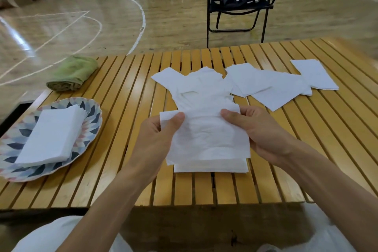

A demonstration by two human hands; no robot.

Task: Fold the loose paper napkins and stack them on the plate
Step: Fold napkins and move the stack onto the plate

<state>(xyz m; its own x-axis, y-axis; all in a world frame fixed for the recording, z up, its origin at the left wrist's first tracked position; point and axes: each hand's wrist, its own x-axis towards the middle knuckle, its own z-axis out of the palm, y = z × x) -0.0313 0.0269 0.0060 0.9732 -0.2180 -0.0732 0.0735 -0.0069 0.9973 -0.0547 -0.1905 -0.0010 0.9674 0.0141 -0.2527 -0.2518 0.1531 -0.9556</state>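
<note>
Folding is under way: the left hand (157, 139) and right hand (253, 129) pinch a napkin (208, 141) by its top corners above what looks like a small folded pile, next needing a crease, then the plate (90, 129).

A slatted wooden table (126, 108) carries a patterned plate (90, 127), a rolled green towel (71, 73) and loose paper napkins (282, 88).

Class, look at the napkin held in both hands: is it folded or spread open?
Spread open. The napkin hangs as one wide sheet, its top edge pinched by the left hand and right hand.
</note>
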